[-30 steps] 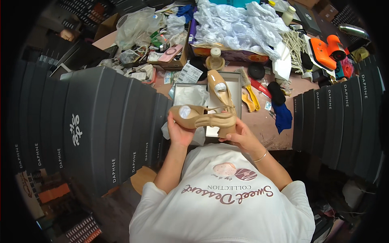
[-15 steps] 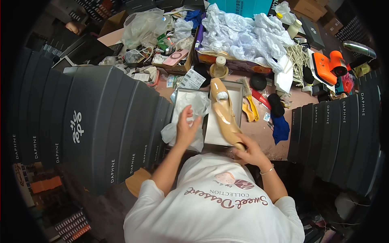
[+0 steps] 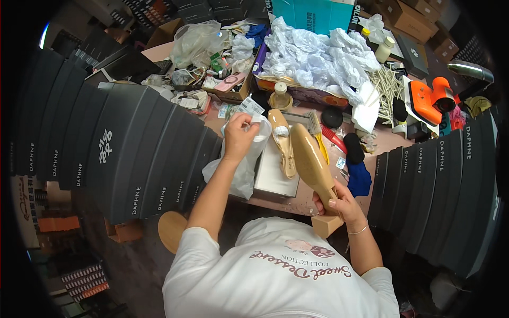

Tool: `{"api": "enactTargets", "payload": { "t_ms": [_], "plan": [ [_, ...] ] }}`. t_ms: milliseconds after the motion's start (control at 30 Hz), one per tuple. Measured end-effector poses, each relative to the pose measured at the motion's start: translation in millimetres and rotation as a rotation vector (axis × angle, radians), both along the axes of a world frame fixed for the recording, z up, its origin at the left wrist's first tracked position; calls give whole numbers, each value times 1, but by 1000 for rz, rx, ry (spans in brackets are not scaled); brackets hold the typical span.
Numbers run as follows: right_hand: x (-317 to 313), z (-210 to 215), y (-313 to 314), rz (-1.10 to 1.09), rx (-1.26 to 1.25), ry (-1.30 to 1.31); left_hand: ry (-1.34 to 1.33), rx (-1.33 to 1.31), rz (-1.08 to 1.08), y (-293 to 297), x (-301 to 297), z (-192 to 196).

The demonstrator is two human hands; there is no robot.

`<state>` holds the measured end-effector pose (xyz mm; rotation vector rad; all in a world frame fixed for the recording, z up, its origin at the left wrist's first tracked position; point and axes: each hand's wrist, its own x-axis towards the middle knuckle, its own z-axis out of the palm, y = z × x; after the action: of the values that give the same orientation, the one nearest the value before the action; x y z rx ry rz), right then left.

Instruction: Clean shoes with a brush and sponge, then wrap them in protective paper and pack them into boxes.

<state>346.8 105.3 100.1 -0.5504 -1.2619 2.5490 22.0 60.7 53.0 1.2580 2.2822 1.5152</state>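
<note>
Beige slingback (image 3: 313, 161) sole up, foot opening hidden | right hand (image 3: 343, 204) grips it | left hand (image 3: 241, 135), earlier empty, pinches tissue paper (image 3: 238, 174)

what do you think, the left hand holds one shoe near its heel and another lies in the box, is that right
Wrong hand: the head view shows the right hand holding that shoe near its heel; the other shoe does lie in the box.
</note>
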Motion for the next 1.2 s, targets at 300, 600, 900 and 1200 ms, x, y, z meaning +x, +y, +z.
{"api": "enactTargets", "payload": {
  "t_ms": [300,600,900,1200],
  "plan": [
    [-26,11,-50,64,-39,-82,-675,199,-132,0,10,-4],
    [-36,50,-130,-306,139,-26,-156,105,-390,5,-2,33],
    [-24,30,-166,-546,-39,-132,32,269,-736,-51,90,14],
    [22,-43,-140,-716,-195,-216,259,79,-800,-79,99,-29]
  ]
}}
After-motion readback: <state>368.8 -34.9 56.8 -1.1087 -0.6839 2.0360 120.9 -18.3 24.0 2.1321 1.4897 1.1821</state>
